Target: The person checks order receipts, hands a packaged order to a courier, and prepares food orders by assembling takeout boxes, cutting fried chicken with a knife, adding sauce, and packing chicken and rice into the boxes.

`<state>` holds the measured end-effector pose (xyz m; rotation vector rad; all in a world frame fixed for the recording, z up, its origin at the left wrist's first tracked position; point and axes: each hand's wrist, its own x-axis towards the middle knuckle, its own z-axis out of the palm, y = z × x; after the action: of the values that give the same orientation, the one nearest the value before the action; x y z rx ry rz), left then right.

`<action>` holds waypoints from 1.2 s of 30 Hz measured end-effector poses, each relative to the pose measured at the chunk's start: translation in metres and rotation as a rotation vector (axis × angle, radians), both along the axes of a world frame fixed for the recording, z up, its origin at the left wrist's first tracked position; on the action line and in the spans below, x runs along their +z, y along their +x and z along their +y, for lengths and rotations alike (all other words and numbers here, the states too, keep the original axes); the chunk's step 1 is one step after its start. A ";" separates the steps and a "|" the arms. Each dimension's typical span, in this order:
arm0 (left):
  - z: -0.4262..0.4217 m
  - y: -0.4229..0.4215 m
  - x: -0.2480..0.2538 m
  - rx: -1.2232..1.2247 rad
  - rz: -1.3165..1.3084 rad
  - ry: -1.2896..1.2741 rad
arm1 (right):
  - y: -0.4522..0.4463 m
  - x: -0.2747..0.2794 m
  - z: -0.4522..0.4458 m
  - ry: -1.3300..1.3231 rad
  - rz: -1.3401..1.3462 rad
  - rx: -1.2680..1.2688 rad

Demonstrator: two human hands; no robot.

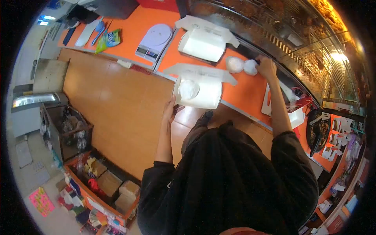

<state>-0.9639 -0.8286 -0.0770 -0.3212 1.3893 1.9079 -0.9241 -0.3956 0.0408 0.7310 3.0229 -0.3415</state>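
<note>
My left hand [169, 110] grips the left end of an open takeaway box [210, 95], held tilted at the counter's front edge. Inside that box, toward its left end, sits a round white wrapped bundle [188, 89]. My right hand [267, 67] reaches over the counter with its fingers curled, right beside a small white bundle [250, 67]; what the fingers hold, if anything, is hidden. Another white bundle [235, 64] lies touching that one on its left. A second open takeaway box [203, 45] stands behind, with its lid folded back.
On the orange counter [135, 23] are a kitchen scale [154, 41], a green packet [109, 41] and a blue-handled utensil [98, 31]. A glass food display [290, 39] borders the back right. A black pan [318, 131] stands at right. Crates [103, 188] stand on the floor at lower left.
</note>
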 end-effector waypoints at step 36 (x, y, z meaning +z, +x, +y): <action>0.193 0.002 0.070 -0.603 1.563 -0.348 | 0.226 0.064 0.081 0.585 -0.189 -0.046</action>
<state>-0.9620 -0.6354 -0.0067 1.5796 2.3123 1.1957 -0.6976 -0.3150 0.1044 0.7929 2.9240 0.6045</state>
